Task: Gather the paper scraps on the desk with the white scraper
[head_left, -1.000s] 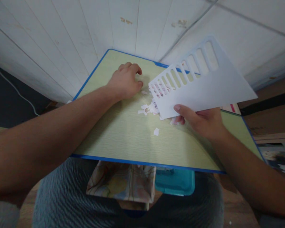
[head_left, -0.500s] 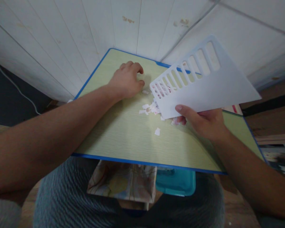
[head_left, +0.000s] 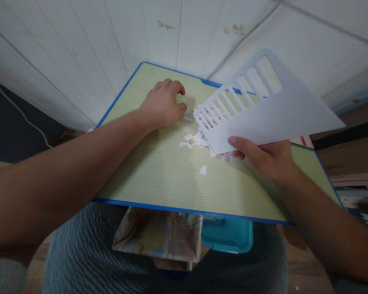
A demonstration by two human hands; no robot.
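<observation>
A thin white panel (head_left: 251, 126) with a row of rounded slots along one edge is gripped near its lower edge by my right hand (head_left: 260, 157). My thumb lies on its face and the fingers go behind. The panel tilts over a heap of torn paper scraps (head_left: 199, 139), hiding part of it; more scraps show through the slots. Left of the heap, my left hand (head_left: 165, 102) rests above the tabletop with bent fingers and a gap between thumb and forefinger. Nothing shows in it. One loose scrap (head_left: 203, 170) lies nearer me on the table.
The pale green table (head_left: 147, 175) has a blue rim and stands against a white plank wall (head_left: 125, 36). Under its front edge are a patterned fabric box (head_left: 159, 237) and a teal plastic container (head_left: 230, 237). A book-like item (head_left: 306, 141) sits at the right edge.
My right hand has shifted the white panel slightly to the right and changed its tilt a little. My left hand has hardly moved.
</observation>
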